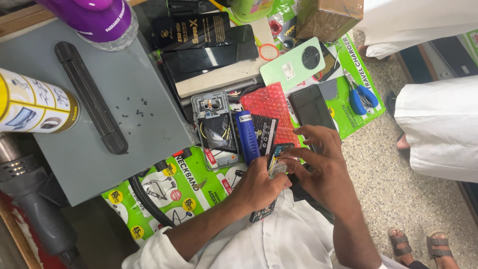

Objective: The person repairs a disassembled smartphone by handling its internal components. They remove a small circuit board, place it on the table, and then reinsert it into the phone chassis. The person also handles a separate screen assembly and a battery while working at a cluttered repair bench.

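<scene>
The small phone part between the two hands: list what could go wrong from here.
1. Left hand and right hand pinch the small phone part above a crowded bench edge; a slip could drop it to the floor.
2. Tiny black screws lie loose on the grey box lid; a nudge could scatter them.
3. The opened phone lies exposed beside a blue tool that might roll onto it.

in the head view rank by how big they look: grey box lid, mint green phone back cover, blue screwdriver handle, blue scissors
1. grey box lid, by far the largest.
2. mint green phone back cover.
3. blue screwdriver handle and blue scissors look much alike, so I would not rank them.
</scene>
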